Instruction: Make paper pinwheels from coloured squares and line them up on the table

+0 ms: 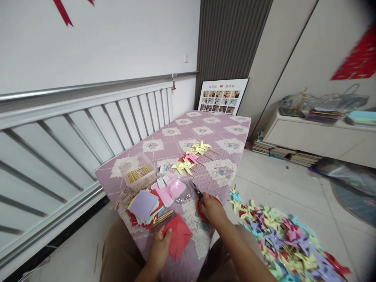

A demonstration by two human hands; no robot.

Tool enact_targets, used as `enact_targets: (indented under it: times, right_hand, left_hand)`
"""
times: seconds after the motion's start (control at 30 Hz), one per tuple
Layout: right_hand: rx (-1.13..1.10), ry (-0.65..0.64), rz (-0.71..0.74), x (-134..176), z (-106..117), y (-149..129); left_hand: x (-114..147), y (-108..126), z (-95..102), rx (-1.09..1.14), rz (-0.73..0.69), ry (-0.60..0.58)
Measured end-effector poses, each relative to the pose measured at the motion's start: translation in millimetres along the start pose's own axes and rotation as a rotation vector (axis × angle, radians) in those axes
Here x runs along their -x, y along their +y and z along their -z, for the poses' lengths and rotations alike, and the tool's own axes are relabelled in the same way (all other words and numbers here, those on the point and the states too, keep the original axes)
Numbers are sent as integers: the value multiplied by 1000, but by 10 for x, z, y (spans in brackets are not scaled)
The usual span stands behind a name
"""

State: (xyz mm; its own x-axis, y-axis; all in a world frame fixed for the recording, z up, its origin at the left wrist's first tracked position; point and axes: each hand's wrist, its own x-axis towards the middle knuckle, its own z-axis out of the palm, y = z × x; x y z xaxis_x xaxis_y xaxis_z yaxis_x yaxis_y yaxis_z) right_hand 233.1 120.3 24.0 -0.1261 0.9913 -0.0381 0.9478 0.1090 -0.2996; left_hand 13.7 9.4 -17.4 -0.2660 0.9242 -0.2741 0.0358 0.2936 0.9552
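My left hand (160, 248) pinches a red paper square (179, 238) by its left corner; slits run in from the other corners toward its middle. Around the red handles of a pair of scissors (198, 192) my right hand (214, 210) is closed, at the table's right edge. The blades point away from me. Beside the left hand lie a few thin sticks (162, 218) and a stack of coloured paper squares (143, 206). Just left of the scissors sits a clear round dish (182, 196) with small shiny pieces in it.
A clear plastic box (138, 172) of sticks stands at the table's left. Finished paper pinwheels (192, 157) lie farther back on the flowered tablecloth (176, 133). A big heap of pinwheels (282, 239) covers the floor at right. A white railing (117, 121) borders the left side.
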Motion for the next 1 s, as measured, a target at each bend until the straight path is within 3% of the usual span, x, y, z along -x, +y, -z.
enact_targets:
  times: [0.37, 0.67, 0.87, 1.0]
  right_hand:
    - [61, -33, -14, -111, -14, -55]
    - [-80, 126, 51, 7, -93, -12]
    - [-368, 236, 174, 311, -425, -211]
    - [-531, 290, 183, 497, -674, -385]
  left_hand:
    - [4, -10, 12, 0, -3, -9]
    - [5, 14, 0, 61, -16, -18]
    - [51, 69, 9, 8, 14, -48]
    - [60, 63, 21, -43, -11, -47]
